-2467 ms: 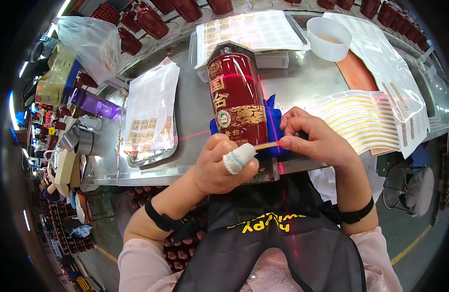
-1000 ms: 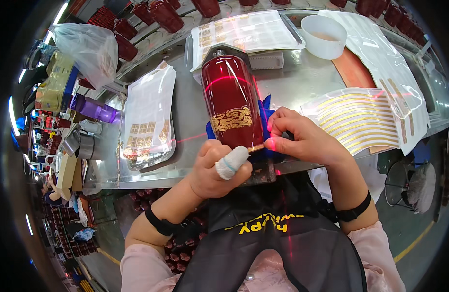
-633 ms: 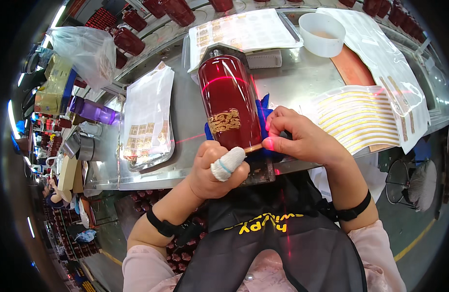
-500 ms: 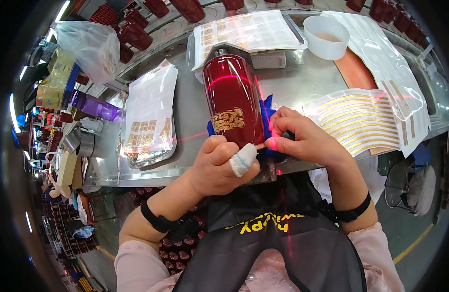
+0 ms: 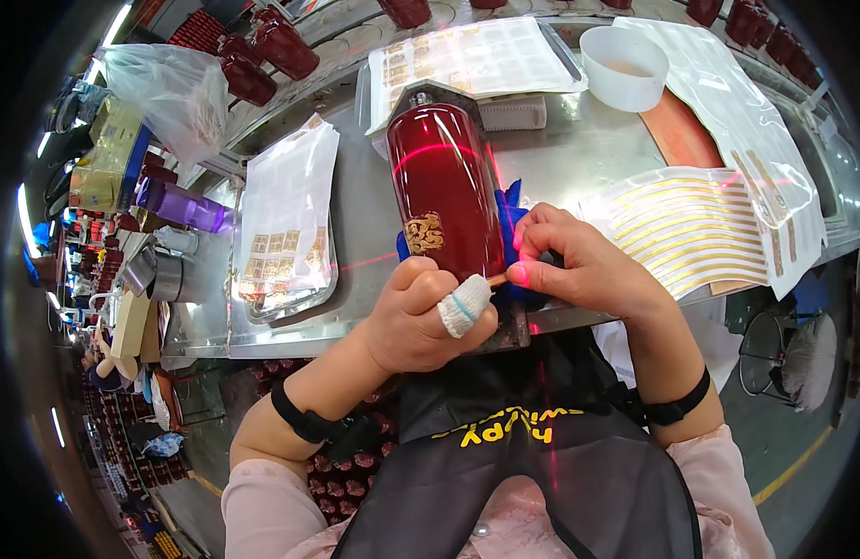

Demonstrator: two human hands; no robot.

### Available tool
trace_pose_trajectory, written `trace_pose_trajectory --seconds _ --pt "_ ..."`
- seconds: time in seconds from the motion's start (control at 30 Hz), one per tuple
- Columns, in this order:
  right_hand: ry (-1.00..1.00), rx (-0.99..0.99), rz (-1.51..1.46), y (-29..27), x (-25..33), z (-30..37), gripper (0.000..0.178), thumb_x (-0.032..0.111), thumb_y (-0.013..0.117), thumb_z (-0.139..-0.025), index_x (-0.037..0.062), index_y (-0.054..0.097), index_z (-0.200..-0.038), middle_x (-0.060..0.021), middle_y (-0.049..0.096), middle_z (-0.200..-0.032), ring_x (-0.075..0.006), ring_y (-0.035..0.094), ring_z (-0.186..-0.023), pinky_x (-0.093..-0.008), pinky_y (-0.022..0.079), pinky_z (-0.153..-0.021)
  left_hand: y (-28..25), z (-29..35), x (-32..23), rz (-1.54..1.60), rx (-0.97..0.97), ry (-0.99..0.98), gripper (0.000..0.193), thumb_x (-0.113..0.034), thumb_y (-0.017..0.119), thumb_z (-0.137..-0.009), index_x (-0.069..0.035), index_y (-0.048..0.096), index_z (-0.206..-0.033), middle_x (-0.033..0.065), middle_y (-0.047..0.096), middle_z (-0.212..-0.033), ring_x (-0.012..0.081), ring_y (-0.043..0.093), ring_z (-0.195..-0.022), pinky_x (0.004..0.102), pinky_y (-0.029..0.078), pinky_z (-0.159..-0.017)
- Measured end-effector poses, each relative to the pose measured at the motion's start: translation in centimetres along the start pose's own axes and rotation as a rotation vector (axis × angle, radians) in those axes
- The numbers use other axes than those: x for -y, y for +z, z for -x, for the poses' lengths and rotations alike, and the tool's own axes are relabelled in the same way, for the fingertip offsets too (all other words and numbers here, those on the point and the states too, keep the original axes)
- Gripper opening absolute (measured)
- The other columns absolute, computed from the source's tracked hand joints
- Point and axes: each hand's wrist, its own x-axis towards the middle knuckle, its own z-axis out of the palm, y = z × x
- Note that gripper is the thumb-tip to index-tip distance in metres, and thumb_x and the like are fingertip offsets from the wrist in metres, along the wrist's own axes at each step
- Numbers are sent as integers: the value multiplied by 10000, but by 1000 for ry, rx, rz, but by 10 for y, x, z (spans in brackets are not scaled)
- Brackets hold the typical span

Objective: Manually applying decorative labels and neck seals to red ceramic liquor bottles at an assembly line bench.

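Observation:
A glossy dark red bottle (image 5: 448, 177) lies lengthwise in front of me, its far end in a dark angular holder (image 5: 428, 91). A gold patterned decal (image 5: 424, 234) sits at the left of its near part. My left hand (image 5: 425, 321) is closed by the bottle's near end, one finger wrapped in a white covering (image 5: 464, 306); what it grips is hidden. My right hand (image 5: 565, 256) is pinched at the bottle's near right side, beside a blue cloth (image 5: 511, 219) partly under the bottle. A small thin brownish piece (image 5: 498, 279) shows between both hands; which one holds it I cannot tell.
Sheets of gold decals (image 5: 285, 205) lie on a tray at left, with more decal sheets (image 5: 476, 56) at the back. Gold-striped sheets (image 5: 690, 228) and a white tub (image 5: 623, 67) are at right. A purple bottle (image 5: 183, 203) is far left. Red bottles (image 5: 285, 45) line the back.
The bottle has turned about its length, carrying the gold decal left toward its edge. Both hands stay almost where they were. Red bottles along the back have shifted to the right.

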Motion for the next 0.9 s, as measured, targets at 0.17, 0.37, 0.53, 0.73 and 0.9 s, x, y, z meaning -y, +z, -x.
trace_pose_trajectory --seconds 0.17,0.37,0.53,0.73,0.9 --pt "-10 12 34 0 6 -2 250 210 717 -840 6 571 -839 -74 510 -960 -199 477 -920 -308 390 -841 -8 15 -5 65 43 -149 257 -106 720 -558 -166 642 -795 -14 567 -1058 176 503 -805 337 401 -685" --pt "-8 -18 29 2 1 -2 238 247 698 -833 28 607 -805 -110 548 -944 -303 474 -982 -378 399 -864 -4 -1 -2 -20 12 -41 224 -167 668 -529 -142 618 -747 6 571 -931 211 469 -803 352 364 -650" --pt "-17 -13 55 2 1 -3 250 203 713 -841 14 552 -816 -69 496 -940 -198 464 -899 -312 385 -832 -4 11 -4 44 27 -79 226 -162 667 -529 -133 617 -748 7 574 -940 211 466 -809 360 357 -637" --pt "-10 -11 47 3 3 -2 248 229 705 -839 20 574 -806 -90 517 -941 -249 464 -937 -346 389 -847 -7 -2 -6 -34 33 -53 216 -144 671 -533 -119 616 -740 10 581 -966 224 470 -815 371 366 -642" --pt "-28 -19 58 3 1 -2 250 199 707 -845 19 538 -804 -57 476 -932 -183 449 -892 -299 380 -819 -4 7 -6 15 41 -92 256 -153 682 -524 -148 642 -777 -10 581 -997 215 481 -839 363 381 -665"
